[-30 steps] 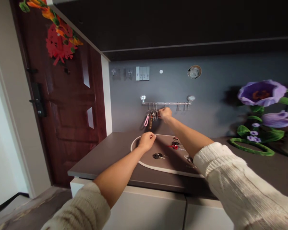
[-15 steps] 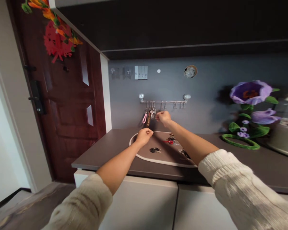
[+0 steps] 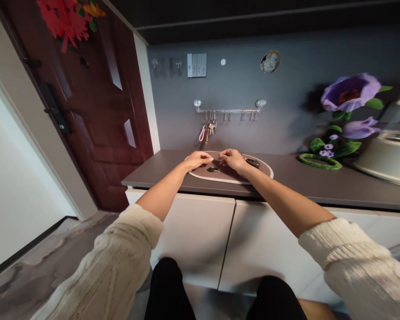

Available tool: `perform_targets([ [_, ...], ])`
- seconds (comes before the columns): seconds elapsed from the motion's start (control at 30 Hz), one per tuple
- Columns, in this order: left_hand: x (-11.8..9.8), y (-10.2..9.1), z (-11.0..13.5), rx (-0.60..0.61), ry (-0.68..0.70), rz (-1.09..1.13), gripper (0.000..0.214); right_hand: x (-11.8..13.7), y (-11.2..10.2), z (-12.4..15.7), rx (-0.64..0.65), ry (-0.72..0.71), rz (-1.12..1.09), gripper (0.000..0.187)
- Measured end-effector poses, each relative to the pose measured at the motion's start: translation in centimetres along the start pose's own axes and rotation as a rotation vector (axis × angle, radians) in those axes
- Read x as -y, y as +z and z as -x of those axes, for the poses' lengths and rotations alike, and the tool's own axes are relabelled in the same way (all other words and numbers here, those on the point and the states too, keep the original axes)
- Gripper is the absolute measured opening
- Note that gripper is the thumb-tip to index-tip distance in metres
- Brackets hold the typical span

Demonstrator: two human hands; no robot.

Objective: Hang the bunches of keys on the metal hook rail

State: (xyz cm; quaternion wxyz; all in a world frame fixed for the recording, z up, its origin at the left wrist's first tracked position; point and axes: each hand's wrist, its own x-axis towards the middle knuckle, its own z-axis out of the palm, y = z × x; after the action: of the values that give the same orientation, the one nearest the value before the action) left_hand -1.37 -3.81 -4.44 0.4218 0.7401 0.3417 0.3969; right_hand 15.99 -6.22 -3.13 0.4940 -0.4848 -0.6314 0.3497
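Note:
My left hand (image 3: 198, 160) hovers over the left part of an oval brown mat (image 3: 270, 172) with a pale rim. Its thumb and fingertips come together in a pinch, and anything between them is too small to make out. Close by on the right, my right hand (image 3: 233, 160) has its fingers curled toward the thumb; what they hold, if anything, is hidden. Just below and between the hands lies a dark key fob with a key (image 3: 213, 170). Another dark bunch of keys (image 3: 252, 163) rests beside my right wrist, partly covered.
Above the mat a clear hook rail (image 3: 228, 111) is fixed to the grey wall, with a bunch of keys (image 3: 212, 127) and a pink strap (image 3: 202, 134) on its left hooks. Purple felt flowers (image 3: 350, 93) and a pale domed appliance (image 3: 386, 151) stand right. A dark shelf overhangs.
My right hand has come down from the hook rail to the mat, close to my left hand. The view has tilted downward, and my legs now show.

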Motion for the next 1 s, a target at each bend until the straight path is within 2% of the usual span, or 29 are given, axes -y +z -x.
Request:
perform_targets([
  [0.17,-0.1,-0.1,1.2,0.033,0.037,-0.147,0.037,-1.5,-0.2,1.0,-0.019,-0.039,0.047,0.007],
  [0.3,-0.6,0.2,1.8,0.022,0.066,-0.273,0.035,-1.4,-0.2,1.4,-0.07,-0.031,0.012,0.01],
  [0.43,-1.1,0.6,2.3,0.014,0.082,-0.32,0.028,-1.2,-0.1,1.5,-0.069,-0.034,0.007,0.011],
  [0.67,-0.6,0.6,1.9,-0.025,0.092,-0.282,0.02,-2.1,-0.2,1.0,-0.065,-0.074,0.085,0.008],
  [1.0,0.1,0.4,1.1,-0.096,0.094,-0.098,0.026,-2.0,-0.2,1.1,-0.039,-0.103,0.168,0.005],
])
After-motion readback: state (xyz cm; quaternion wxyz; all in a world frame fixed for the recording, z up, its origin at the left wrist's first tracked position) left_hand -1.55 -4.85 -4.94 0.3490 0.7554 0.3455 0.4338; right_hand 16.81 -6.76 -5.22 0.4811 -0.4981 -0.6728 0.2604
